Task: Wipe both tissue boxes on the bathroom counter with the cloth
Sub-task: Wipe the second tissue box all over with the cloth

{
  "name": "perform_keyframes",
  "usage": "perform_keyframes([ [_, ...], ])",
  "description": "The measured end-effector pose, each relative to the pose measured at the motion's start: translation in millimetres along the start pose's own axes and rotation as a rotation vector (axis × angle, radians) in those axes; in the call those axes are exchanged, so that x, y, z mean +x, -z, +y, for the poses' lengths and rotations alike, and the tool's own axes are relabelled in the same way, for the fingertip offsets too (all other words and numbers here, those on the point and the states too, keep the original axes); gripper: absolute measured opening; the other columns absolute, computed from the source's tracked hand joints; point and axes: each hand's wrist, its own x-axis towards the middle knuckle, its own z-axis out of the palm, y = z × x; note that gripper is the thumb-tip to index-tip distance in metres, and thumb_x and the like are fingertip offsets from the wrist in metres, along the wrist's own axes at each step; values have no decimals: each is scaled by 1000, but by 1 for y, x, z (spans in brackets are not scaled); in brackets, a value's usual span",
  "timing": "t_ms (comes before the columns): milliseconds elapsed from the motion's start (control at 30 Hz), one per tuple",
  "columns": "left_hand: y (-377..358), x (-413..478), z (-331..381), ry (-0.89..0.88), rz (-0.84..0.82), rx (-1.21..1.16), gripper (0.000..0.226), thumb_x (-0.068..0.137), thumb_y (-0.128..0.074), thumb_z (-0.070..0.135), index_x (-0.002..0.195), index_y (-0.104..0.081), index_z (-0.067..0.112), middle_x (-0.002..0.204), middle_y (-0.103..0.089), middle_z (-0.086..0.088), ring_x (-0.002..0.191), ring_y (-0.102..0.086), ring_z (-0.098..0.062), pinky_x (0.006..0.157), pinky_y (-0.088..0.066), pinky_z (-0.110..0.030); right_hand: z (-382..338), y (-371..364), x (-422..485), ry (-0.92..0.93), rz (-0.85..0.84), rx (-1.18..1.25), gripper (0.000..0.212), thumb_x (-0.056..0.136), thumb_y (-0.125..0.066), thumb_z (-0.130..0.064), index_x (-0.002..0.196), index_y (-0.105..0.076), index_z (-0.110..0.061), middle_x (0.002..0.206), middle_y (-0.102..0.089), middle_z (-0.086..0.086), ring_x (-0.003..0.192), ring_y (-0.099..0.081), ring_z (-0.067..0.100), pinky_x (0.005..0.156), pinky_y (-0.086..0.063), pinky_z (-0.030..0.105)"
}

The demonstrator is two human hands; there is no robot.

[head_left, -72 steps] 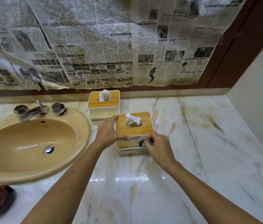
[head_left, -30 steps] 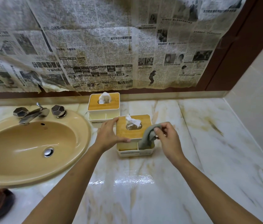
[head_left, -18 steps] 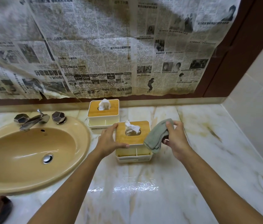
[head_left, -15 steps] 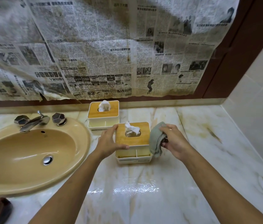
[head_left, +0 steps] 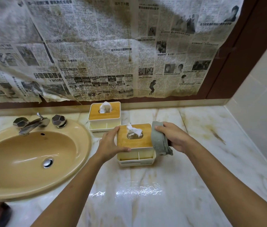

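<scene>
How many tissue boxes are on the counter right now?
2. The back tissue box stands by the wall, right of the faucet. The front tissue box stands just before it, held by the left hand, with the right hand holding the cloth against its right side.

Marble counter point(head_left: 195, 185), near tissue box point(head_left: 136, 144), far tissue box point(head_left: 104, 116), inset sink point(head_left: 84, 145)
</scene>
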Motion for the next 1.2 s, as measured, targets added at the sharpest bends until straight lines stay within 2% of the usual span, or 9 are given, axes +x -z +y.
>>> perform_keyframes([
  [100,0,0,0,-5,-2,6,119,54,-88,58,152,-27,31,150,-39,4,139,-27,-17,112,-29,-40,2,0,-2,-39,-71,80,13,92,-50,-5,101,-56,-11,88,-59,8,74,-57,18,58,-47,28],
  [300,0,0,-2,9,-14,8,122,52,-86,64,153,-25,31,152,-37,3,141,-25,-17,115,-28,-43,7,8,4,116,-40,-27,64,79,-76,2,130,-51,-28,108,-67,18,96,-69,26,71,-58,31],
  [433,1,-1,1,2,-11,7,120,55,-87,59,154,-26,29,152,-36,3,141,-24,-17,116,-27,-44,14,4,20,186,108,-1,55,77,-80,-3,124,-59,-20,100,-65,18,91,-70,30,74,-59,36],
  [500,2,-1,2,1,-14,12,116,58,-87,58,153,-26,30,152,-36,3,141,-25,-18,116,-27,-43,25,-2,32,216,193,-167,49,79,-79,-10,122,-60,-22,103,-64,8,96,-66,26,83,-58,37],
  [633,2,1,-2,19,1,-96,98,68,-80,59,150,-32,35,149,-37,3,141,-28,-16,113,-28,-39,53,-16,39,418,317,-497,53,89,-68,-14,137,-49,-24,126,-44,0,110,-47,9,95,-39,19],
  [767,-2,1,0,31,21,-127,101,65,-83,57,149,-32,36,143,-38,7,137,-31,-13,111,-29,-37,73,-27,36,536,310,-721,41,101,-49,-26,142,-47,-20,149,-35,2,133,-39,21,109,-35,29],
  [933,-1,3,-2,-22,25,-46,119,45,-91,59,147,-33,36,135,-41,16,130,-34,-10,108,-31,-36,84,-27,23,489,178,-1185,69,97,-13,-59,157,-4,-26,165,8,-1,152,2,20,119,-16,37],
  [1067,2,12,-3,-8,-24,29,135,37,-82,75,151,-26,32,151,-37,8,138,-31,-16,113,-32,-43,83,-26,32,481,180,-1238,78,89,6,-62,156,0,-24,165,5,0,152,-2,23,119,-21,39],
  [1200,7,20,2,-10,-69,152,143,32,-77,81,153,-22,26,151,-33,6,137,-31,-20,113,-32,-46,74,-30,52,433,163,-1130,61,103,-11,-46,156,0,-18,165,7,4,151,-5,26,120,-21,41],
])
